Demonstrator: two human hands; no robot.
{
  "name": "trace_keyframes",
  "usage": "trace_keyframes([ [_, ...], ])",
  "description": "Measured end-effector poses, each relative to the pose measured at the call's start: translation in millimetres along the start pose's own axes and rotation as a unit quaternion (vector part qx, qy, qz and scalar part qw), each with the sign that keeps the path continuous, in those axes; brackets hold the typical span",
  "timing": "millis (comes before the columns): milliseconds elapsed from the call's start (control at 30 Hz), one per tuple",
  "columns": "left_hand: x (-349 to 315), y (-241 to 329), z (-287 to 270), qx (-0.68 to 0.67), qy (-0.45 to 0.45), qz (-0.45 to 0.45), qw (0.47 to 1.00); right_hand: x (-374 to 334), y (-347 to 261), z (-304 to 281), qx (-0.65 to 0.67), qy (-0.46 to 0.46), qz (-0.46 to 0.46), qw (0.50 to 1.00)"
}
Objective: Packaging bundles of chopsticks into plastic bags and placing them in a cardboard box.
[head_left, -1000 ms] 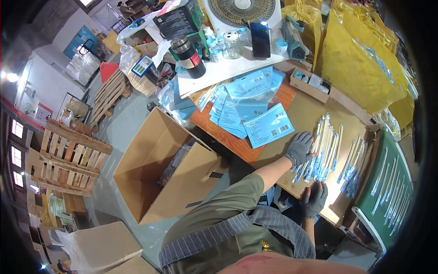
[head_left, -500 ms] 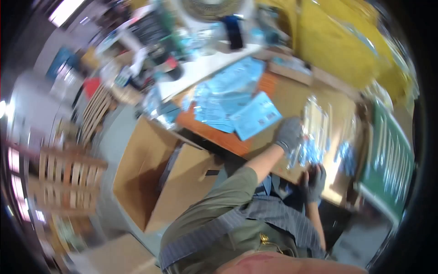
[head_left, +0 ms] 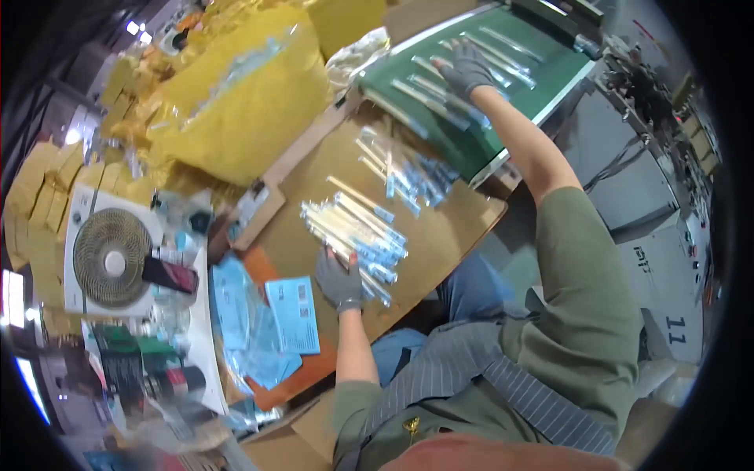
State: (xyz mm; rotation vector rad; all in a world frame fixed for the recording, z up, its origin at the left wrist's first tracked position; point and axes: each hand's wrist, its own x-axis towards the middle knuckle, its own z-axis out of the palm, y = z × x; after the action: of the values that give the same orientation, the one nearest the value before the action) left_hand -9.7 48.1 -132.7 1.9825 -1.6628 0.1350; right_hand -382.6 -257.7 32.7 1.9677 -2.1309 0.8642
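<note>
My left hand (head_left: 339,281), in a grey glove with bare fingertips, lies against the near-left side of a pile of slim wooden sticks (head_left: 357,224) in clear wrappers with blue ends. Its thumb and fingers are apart at the pile's edge, and I see no stick clearly gripped. Stretched out to the far right, my right hand (head_left: 467,69) is open over the green conveyor belt (head_left: 491,145), fingers spread above several wrapped sticks (head_left: 440,100) lying in a row. A looser group of wrapped sticks (head_left: 404,173) lies between the pile and the belt.
Blue printed plastic bags (head_left: 292,315) lie on the left of the cardboard-covered table (head_left: 314,177). Beyond it stands a big yellow sack (head_left: 243,102). A fan (head_left: 114,255) and a phone (head_left: 170,275) are at the left. Grey machine cabinets (head_left: 660,275) stand at the right.
The view has swung to the right. My right hand has gone from the near edge of the pile to the green belt. My left hand stays by the pile.
</note>
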Motion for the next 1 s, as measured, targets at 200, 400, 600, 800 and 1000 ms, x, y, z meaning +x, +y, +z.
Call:
trace_keyframes([
  [200, -21, -12, -24, 0.034, -0.008, -0.049, 0.998, -39, 209, 43, 0.181, -0.152, 0.054, 0.970],
  [400, -3, 4, -15, -0.017, -0.002, -0.051, 0.999, 92, 282, 113, 0.085, -0.157, -0.057, 0.982],
  [600, -2, 3, -9, -0.028, 0.025, -0.057, 0.998, -24, 60, 70, 0.139, -0.191, -0.300, 0.924],
  [800, -7, -3, -8, -0.014, 0.034, -0.074, 0.997, -147, -100, 52, 0.066, -0.251, -0.317, 0.912],
  [1000, 42, 58, -1, -0.347, -0.034, -0.315, 0.883, -88, -22, 207, 0.145, -0.280, 0.119, 0.942],
])
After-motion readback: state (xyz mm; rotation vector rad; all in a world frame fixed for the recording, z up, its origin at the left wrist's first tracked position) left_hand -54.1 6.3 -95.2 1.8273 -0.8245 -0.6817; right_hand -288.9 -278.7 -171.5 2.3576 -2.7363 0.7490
